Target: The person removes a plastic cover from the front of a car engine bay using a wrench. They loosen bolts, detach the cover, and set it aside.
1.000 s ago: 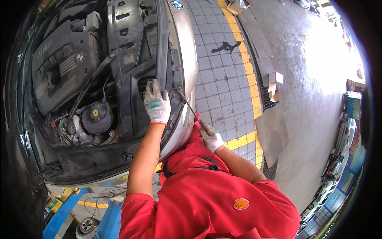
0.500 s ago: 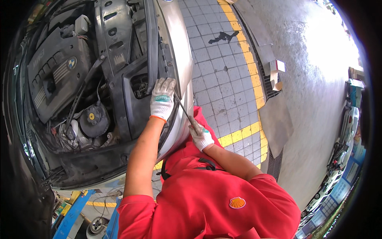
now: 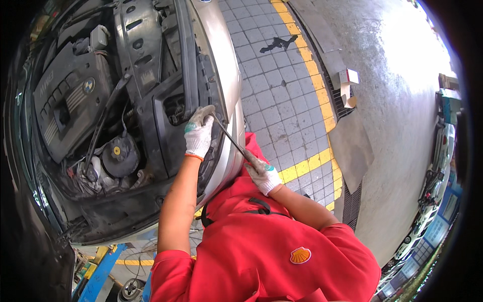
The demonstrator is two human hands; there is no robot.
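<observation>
Both my hands wear white knit gloves with grey, soiled fingers. In my right hand is the lower end of a long, thin dark metal bar, which slants up and left to the car's front edge. My left hand is closed, with its bent fingers at the bar's upper end, beside the black trim behind the silver bumper. What its fingertips pinch is hidden. Next to that hand is a rectangular opening in the black plastic front panel.
The open engine bay holds a black engine cover and a round black cap housing. Grey floor tiles with yellow lines lie to the right. Beyond them are a drain grate, a flat sheet and a small open carton. A blue lift arm is at lower left.
My left hand has gone from lying flat with fingers forward to bent fingers at the bar's upper end. My right hand has shifted slightly right and down, still holding the bar.
</observation>
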